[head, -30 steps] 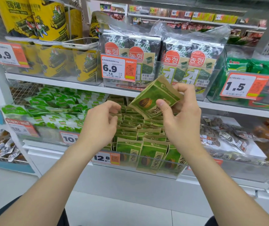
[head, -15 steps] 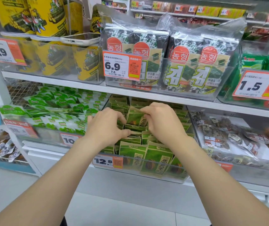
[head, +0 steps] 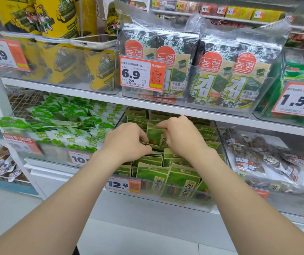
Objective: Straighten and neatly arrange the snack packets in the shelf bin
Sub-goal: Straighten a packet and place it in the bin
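White shop shelves point(head: 64, 89) carry a clear bin point(head: 193, 205) on the lower level, its price tag point(head: 122, 184) reading "12.8". The bin holds rows of green packets point(head: 181, 183) printed with Chinese characters and a brown seed. At mid-bin, the right hand point(head: 182, 138) curls its fingers over the top of one upright packet point(head: 155, 134) and grips it. The left hand point(head: 127, 142), just beside it, pinches packet tops between thumb and bent fingers. The upright packet stands between the two hands. Above, seaweed packs point(head: 221, 76) with Korean lettering sit by a "6.9" label point(head: 142, 72).
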A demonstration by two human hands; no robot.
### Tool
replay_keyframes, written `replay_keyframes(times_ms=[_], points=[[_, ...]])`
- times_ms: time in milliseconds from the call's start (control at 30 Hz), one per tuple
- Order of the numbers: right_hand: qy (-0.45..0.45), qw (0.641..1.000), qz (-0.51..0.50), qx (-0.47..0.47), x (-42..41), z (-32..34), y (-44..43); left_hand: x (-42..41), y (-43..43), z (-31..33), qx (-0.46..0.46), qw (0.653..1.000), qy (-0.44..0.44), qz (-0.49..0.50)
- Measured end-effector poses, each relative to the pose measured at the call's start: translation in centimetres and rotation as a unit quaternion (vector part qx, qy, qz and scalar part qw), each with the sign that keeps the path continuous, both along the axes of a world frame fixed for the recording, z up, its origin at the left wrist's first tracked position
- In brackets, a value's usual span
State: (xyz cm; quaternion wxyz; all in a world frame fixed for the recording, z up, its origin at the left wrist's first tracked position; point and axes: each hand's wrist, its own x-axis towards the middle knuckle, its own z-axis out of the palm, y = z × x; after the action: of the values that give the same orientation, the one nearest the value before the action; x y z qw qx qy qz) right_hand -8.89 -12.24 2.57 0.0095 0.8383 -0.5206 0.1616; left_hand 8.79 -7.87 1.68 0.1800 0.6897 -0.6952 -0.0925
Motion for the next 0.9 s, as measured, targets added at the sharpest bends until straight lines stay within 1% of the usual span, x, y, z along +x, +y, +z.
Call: replay_keyframes(times_ms=[67,167,267,400,433,500,567,600,633,700,833,900], points=[[0.011,1.0,-0.002,-0.01,0.2,0.0,-0.1,-0.3,-0.3,-0.4,-0.019,1.0,0.004,0.008],[0.079,0.997,0.025,0.014,0.7,-0.2,-0.5,-1.1,-0.3,-1.0,-0.055,0.998,-0.026,0.027],[0.125,0.99,0.004,0.065,0.9,0.1,-0.7,-1.1,-0.1,-1.2,-0.049,0.998,-0.03,0.016],[0.159,0.977,0.025,0.14,0.9,0.2,0.2,-0.4,0.0,-1.2,-0.034,0.999,-0.031,-0.006],[0.147,0.978,0.024,0.145,0.7,0.1,0.5,-0.4,0.1,-1.2,-0.042,0.999,-0.029,-0.005],[0.069,0.991,0.01,0.115,0.2,-0.1,0.7,-0.4,0.3,-1.0,-0.078,0.997,-0.018,0.006],[-0.033,0.999,-0.018,0.034,-0.4,-0.2,0.5,-0.5,0.4,-1.0,-0.101,0.995,0.008,0.003],[-0.063,0.998,-0.03,-0.004,-0.5,-0.2,0.3,-0.5,0.5,-1.0,-0.093,0.996,0.009,-0.007],[-0.071,0.996,-0.036,-0.026,-0.5,-0.3,0.1,-0.5,0.5,-1.1,-0.076,0.997,-0.005,-0.02],[-0.045,0.998,-0.032,-0.029,-0.3,-0.6,-0.2,-0.5,0.4,-1.2,-0.042,0.998,-0.042,-0.037],[0.003,1.0,-0.028,0.008,0.4,-1.2,-1.3,-0.4,0.2,-1.1,-0.021,0.997,-0.046,-0.054],[0.012,0.999,-0.025,0.029,0.6,-1.3,-1.8,-0.4,0.2,-1.1,-0.014,0.997,-0.053,-0.062]])
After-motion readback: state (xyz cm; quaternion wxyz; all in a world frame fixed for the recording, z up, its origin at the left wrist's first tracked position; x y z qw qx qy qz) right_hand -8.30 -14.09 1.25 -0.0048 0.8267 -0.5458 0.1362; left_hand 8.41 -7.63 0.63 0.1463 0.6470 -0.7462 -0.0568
